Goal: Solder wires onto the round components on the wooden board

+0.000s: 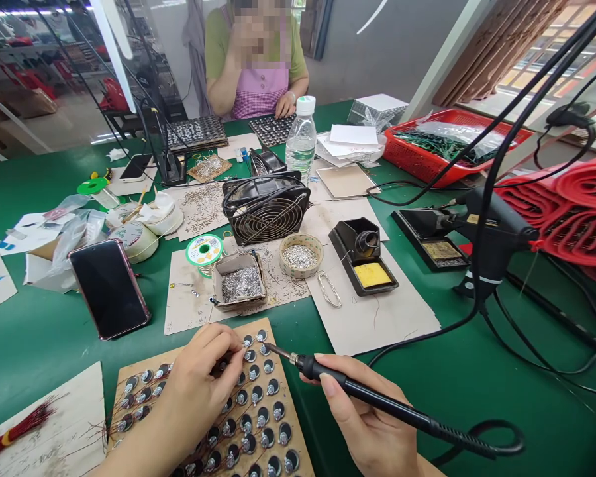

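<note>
My right hand (370, 417) grips a black soldering iron (377, 397), its tip resting at the top rows of a cardboard jig (283, 397) filled with several small round metal parts. My left hand (198, 391) lies on the jig with fingers pinched together near the iron's tip, holding something too thin to make out. Thin red wires trail from the parts under my left wrist.
A small box of solder bits (241, 281), a tin (300, 255), a solder spool (204, 250), a fan (267, 211) and an iron stand with yellow sponge (365, 258) sit beyond the jig. A phone (109, 288) lies left. Another person sits across the table.
</note>
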A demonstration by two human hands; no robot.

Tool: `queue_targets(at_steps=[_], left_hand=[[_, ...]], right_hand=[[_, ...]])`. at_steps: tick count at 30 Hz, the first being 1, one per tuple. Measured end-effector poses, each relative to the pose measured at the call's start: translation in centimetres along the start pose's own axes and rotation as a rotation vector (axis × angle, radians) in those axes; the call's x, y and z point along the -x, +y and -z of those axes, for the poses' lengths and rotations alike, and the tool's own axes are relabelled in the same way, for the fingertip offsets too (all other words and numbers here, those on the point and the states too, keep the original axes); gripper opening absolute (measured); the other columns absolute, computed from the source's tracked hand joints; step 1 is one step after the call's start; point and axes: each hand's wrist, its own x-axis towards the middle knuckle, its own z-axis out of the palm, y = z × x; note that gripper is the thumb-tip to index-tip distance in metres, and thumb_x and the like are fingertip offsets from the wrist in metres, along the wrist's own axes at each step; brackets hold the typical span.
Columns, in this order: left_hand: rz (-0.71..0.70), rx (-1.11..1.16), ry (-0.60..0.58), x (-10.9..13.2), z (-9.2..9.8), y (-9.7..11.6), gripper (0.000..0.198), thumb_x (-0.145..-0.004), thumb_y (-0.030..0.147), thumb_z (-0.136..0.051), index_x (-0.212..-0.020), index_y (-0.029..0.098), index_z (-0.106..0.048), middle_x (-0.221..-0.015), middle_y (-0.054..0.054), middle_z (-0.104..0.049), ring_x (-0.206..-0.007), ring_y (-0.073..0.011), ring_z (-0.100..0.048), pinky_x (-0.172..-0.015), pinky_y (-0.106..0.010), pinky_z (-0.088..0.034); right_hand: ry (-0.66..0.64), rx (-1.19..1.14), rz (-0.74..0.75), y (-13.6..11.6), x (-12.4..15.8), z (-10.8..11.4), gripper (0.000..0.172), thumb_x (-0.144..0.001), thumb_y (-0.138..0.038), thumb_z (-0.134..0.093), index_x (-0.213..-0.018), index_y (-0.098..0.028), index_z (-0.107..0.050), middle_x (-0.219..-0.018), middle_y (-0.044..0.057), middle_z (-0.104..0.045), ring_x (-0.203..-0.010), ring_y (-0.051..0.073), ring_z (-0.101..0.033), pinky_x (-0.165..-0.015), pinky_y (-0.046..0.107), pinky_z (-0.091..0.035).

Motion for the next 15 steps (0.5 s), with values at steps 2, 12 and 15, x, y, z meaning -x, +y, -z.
queue_targets(at_steps=[2, 12, 15], left_hand=[[0.001, 0.002, 0.003, -0.06, -0.04, -0.01, 0.014, -0.097, 0.012, -0.053, -0.088, 0.022, -0.056, -0.091, -0.002, -0.062, -0.089, -0.0156, -0.059, -0.076, -0.027, -0.047], [0.015, 0.007, 0.008, 0.12, 0.02, 0.02, 0.013, -0.097, 0.014, -0.053, -0.088, 0.022, -0.056, -0.092, -0.001, -0.062, -0.090, -0.0156, -0.059, -0.078, -0.027, -0.048], [0.041, -0.005, -0.010, 0.03, 0.11, 0.16, 0.011, -0.097, 0.017, -0.053, -0.088, 0.022, -0.056, -0.092, -0.002, -0.062, -0.089, -0.0164, -0.059, -0.076, -0.028, -0.048]], right_hand=[[0.006, -0.007, -0.005, 0.01, 0.09, 0.09, 0.030, -0.095, -0.012, -0.064, -0.117, -0.030, -0.072, -0.099, 0.002, -0.082, -0.085, 0.018, -0.081, -0.080, 0.022, -0.066], [0.003, -0.027, -0.016, 0.47, 0.38, 0.19, 0.031, -0.096, -0.013, -0.063, -0.120, -0.031, -0.070, -0.102, 0.001, -0.081, -0.086, 0.018, -0.081, -0.082, 0.023, -0.066], [0.021, -0.034, -0.009, 0.51, 0.34, 0.24, 0.031, -0.096, -0.013, -0.063, -0.120, -0.031, -0.070, -0.101, 0.001, -0.081, -0.086, 0.019, -0.081, -0.081, 0.024, -0.067]])
